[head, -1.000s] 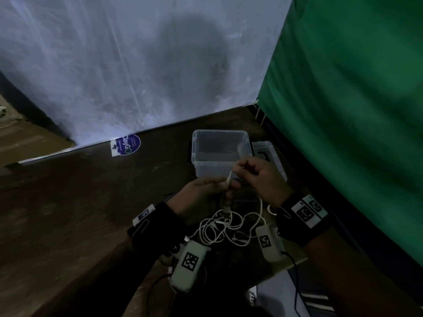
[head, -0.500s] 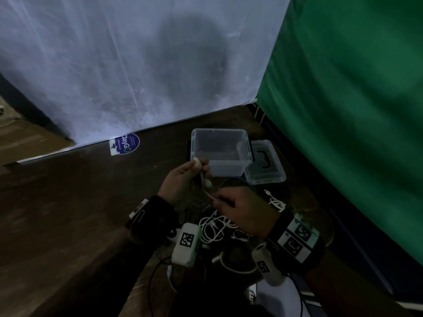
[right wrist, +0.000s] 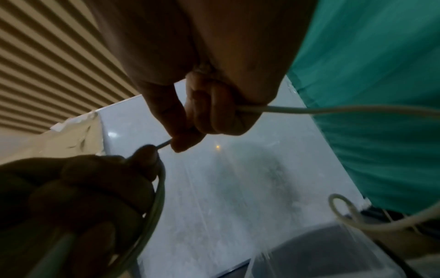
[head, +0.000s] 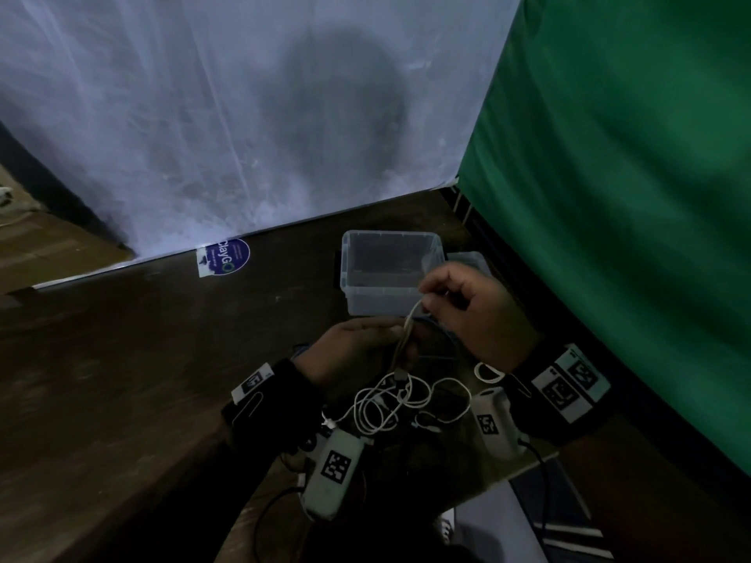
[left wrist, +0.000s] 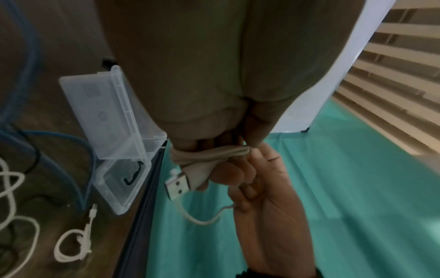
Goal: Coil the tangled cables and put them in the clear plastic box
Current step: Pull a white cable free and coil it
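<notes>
We're mid-coil w/ 1 thin white USB cable (left wrist: 209,156). Our left hand (head: 357,351) squeezes the loops; our right hand (head: 471,314) pinches the loose end just above. Next: wrap, then drop it in the clear plastic box (head: 353,294) just past our hands. It looks empty.

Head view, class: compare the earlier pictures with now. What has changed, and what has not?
The right hand has swung up from low by the loose white cables to the clear plastic box, drawing the white USB cable around the left hand. Both still grip it; the box and its lid stayed put.
</notes>
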